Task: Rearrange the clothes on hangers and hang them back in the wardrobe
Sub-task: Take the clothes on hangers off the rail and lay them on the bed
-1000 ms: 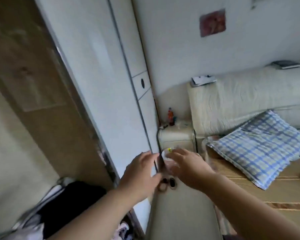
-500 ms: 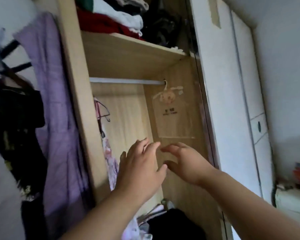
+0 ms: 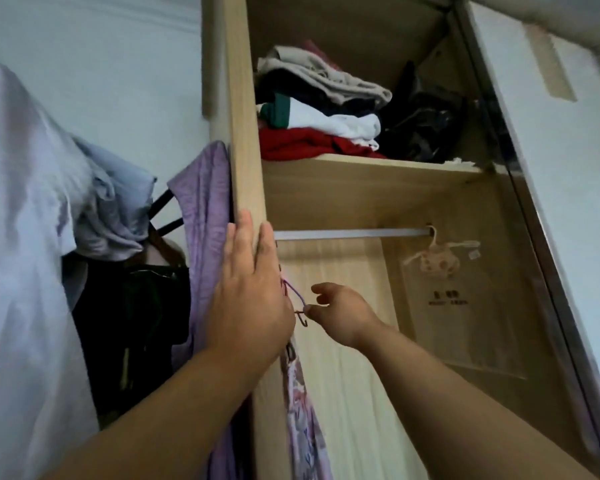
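Wooden wardrobe edge (image 3: 245, 133) under left hand (image 3: 250, 299); right hand (image 3: 343, 313) pinches hanger (image 3: 296, 295).

Left grip (image 3: 250, 299) flat and raised, right grip (image 3: 340, 313) pinching hanger (image 3: 296, 292)

hanger (image 3: 298, 297) mostly hidden behind left hand (image 3: 250, 299), patterned garment (image 3: 302, 403) cut off at btm, bag (image 3: 465, 323) txt unreadable

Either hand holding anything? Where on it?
Right hand pinches the purple hanger at its lower tip. Left hand flat on the wardrobe panel, holds nothing.
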Demonstrator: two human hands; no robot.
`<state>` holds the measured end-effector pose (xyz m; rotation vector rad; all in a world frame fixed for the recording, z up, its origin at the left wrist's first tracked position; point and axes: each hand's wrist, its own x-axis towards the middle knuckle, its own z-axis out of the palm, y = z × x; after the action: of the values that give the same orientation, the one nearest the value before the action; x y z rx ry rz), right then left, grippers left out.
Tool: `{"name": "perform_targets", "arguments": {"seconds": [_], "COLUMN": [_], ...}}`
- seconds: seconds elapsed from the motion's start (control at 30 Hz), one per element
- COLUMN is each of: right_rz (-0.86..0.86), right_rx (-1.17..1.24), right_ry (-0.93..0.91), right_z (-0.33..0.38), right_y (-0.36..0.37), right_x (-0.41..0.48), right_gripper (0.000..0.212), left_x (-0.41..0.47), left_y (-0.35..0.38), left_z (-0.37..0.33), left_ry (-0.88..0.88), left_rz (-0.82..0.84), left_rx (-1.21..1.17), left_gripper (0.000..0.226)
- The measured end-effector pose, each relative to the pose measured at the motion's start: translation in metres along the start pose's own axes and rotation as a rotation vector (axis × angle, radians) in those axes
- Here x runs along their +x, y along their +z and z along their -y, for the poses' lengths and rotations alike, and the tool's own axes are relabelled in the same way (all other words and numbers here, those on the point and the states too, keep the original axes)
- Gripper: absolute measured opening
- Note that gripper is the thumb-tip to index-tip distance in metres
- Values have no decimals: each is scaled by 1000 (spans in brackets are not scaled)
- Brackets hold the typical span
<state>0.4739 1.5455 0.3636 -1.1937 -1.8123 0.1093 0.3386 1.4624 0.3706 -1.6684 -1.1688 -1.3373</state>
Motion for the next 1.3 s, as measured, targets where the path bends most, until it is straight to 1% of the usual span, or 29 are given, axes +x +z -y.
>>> {"name": "perform_targets", "arguments": {"seconds": [0.1,0.17,0.2,0.27,0.4,0.43,0.53,0.7,0.77,0.87,0.9,1.0,1.1,1.17,1.3], "right_rz": [26,36,37,31,74,84,78,62,87,153,152,62,-9,-72,-231], "right_rx": [22,72,116,157,9,-10,12,-111,-147,-183,-192,-143,-194,-196,-191], "right_ry": [-17,-13,-5,10,30,51,109,151,153,137,134,184,196,190,149], "right_z": [2,3,6,10,21,22,19,10,7,7,6,4,7,4,-7], "right_y": [8,13,16,23,36,37,42,31,30,32,35,33,13,-4,-35], "right_x": [34,54,63,79,104,110,126,137,139,137,137,137,132,130,125], "right_gripper": [55,54,54,51,25,21,25,33,32,19,18,25,11,18,22], "left_x": [5,4,4,5,4,3,2,4,4,4,4,4,4,4,5], "left_y": [6,9,10,10,12,11,13,16,16,17,17,17,17,16,12], "left_z": [-7,-6,-5,-4,-3,-3,0,1,1,2,2,3,4,3,1], "left_ry": [-132,-228,-250,-255,-250,-248,-253,-250,-244,-239,-240,-236,-241,-248,-252], "left_rz": [-78,-89,-89,-97,-123,-118,-114,-129,-127,-125,-123,-125,-117,-112,-104], "left_rx": [-110,-193,-200,-193,-189,-192,-182,-170,-168,-176,-182,-195,-210,-215,-213], "left_gripper": [89,96,99,100,100,100,100,100,100,99,98,97,98,101,101]}}
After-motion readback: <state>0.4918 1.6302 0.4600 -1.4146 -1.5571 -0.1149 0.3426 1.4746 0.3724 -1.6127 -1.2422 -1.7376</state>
